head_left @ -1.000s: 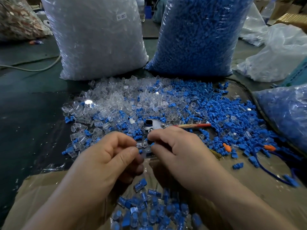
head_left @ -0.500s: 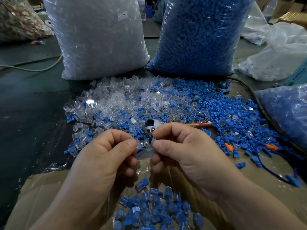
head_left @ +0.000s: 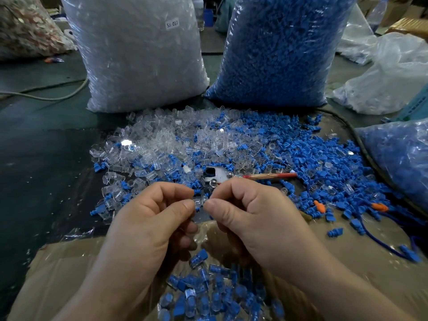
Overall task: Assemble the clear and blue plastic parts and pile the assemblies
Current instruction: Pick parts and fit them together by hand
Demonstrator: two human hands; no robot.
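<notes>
Since a second ago the right hand has rolled a little, so its thumb now faces the left thumb. The hands have stayed close together above the near edge of the tabletop.

The left hand has its grip pinched, thumb and forefinger, on a small clear piece. The right grip is pinched against the other end of the same piece. Whether a blue plug sits between the right fingertips is hidden.

This looks like the push-together step. To do it well:

- Keep the clear piece steady in the left pinch.
- Line the plug up straight with the opening.
- Press along the axis rather than at an angle, so the plug seats fully without jamming.
- Hold lightly on the clear shell, which probably slips and flexes.

The finished pile lies directly below the hands on the cardboard, so a short drop should do. Loose clear pieces and loose blue plugs lie just beyond, around the pliers.
</notes>
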